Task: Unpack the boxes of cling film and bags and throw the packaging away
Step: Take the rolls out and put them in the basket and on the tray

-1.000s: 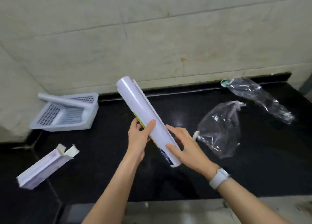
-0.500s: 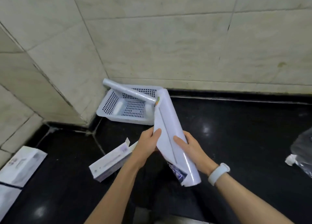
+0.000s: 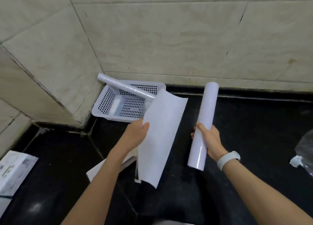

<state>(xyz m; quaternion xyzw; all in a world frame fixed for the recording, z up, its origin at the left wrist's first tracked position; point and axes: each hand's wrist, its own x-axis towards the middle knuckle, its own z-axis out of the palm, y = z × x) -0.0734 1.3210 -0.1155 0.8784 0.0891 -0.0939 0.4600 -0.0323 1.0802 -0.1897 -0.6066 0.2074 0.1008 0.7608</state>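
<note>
My right hand (image 3: pixel 210 141) grips a bare white roll (image 3: pixel 204 123) near its lower half, holding it almost upright above the black counter. My left hand (image 3: pixel 135 136) pinches the left edge of the loose white paper wrapper (image 3: pixel 160 136), which hangs curled and apart from the roll. A white perforated basket (image 3: pixel 108 104) stands in the corner behind the wrapper, with another roll (image 3: pixel 122 86) lying across its rim. An opened box (image 3: pixel 94 172) lies under my left forearm, mostly hidden.
A printed white box (image 3: pixel 13 170) lies at the left edge of the black counter (image 3: pixel 254 131). Crumpled clear plastic bags (image 3: pixel 304 150) sit at the right edge. Tiled walls (image 3: pixel 169 38) close the corner behind the basket.
The wrapper has come off the roll: my left hand now holds the sheet alone and my right hand holds the bare roll, moved to the right. The view has swung left.
</note>
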